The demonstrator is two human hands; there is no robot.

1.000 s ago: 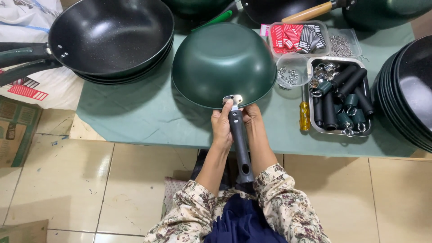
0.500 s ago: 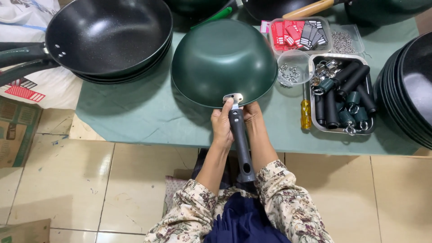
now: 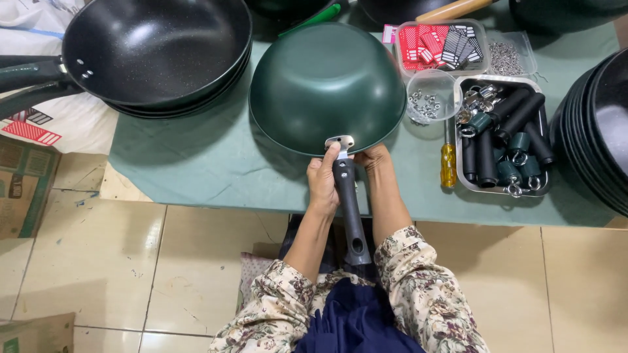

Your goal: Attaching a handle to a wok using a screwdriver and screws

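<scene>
**A:** What is closest to the person?

**B:** Floral sleeves and dark blue cloth at the bottom, above a tiled floor (image 3: 98, 261). Both forearms reach forward to a black handle (image 3: 350, 209) that points back toward the body.

**A:** How do the fingers sit on it?

**B:** The left hand (image 3: 323, 184) wraps the handle's upper end, fingers curled closed around it, thumb stretched up to the metal bracket (image 3: 339, 142). The right hand (image 3: 374, 159) sits on the handle's other side by the pan's rim; its fingers are tucked under, so I cannot tell how tightly they close or what they grip.

**A:** And where is the pan?

**B:** Just beyond the fingers, a dark green wok (image 3: 327, 88) lies upside down on the green-covered worktop (image 3: 196, 163), joined to the handle at the bracket.

**A:** What surrounds it?

**B:** Right of the fingers, a yellow-handled screwdriver (image 3: 448, 163), then a metal tray of black handles (image 3: 504, 140). Past those, a clear bowl of small screws (image 3: 428, 98) and a clear box of red and black tags (image 3: 439, 47). Far left, stacked black woks (image 3: 157, 52); at the far right edge, more stacked black pans (image 3: 598, 131).
</scene>
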